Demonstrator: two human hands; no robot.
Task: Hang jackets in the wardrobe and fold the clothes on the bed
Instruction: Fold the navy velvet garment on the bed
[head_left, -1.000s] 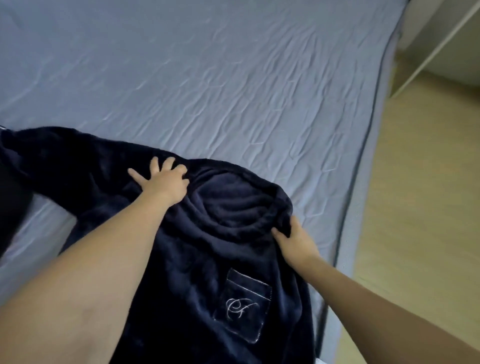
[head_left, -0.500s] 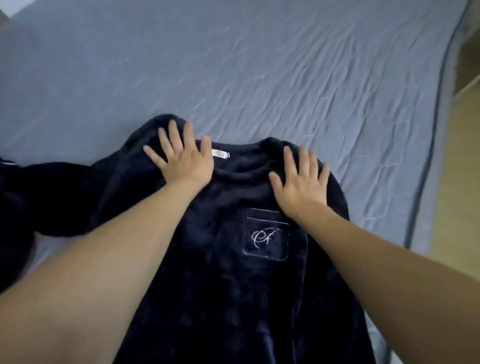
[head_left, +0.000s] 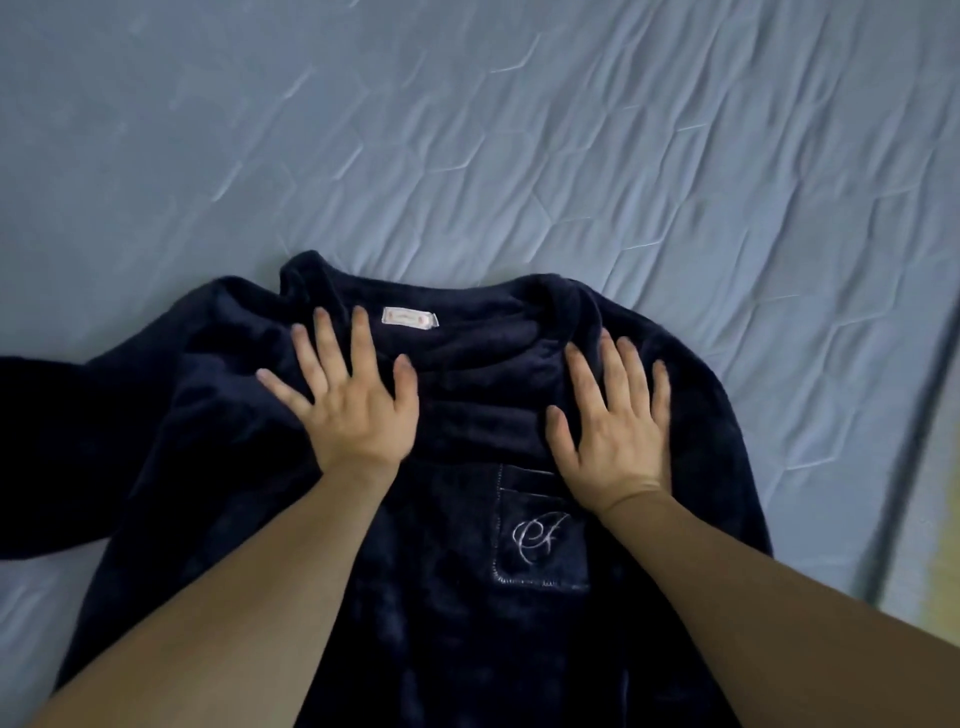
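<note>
A dark navy fleece top (head_left: 452, 597) lies face up on the bed (head_left: 519, 156), its hem cut off below and left sleeve running out of view. The left hand (head_left: 348, 400) and right hand (head_left: 613, 431) press flat on its chest, fingers spread, gripping nothing, below the collar label (head_left: 410, 318).

the top (head_left: 447, 519) lies flat on the bed (head_left: 519, 156), collar at twelve o'clock. left hand (head_left: 350, 400) presses at ten o'clock of the chest, right hand (head_left: 613, 431) at two, pocket (head_left: 540, 540) just below it, label (head_left: 410, 318) between the hands.
</note>
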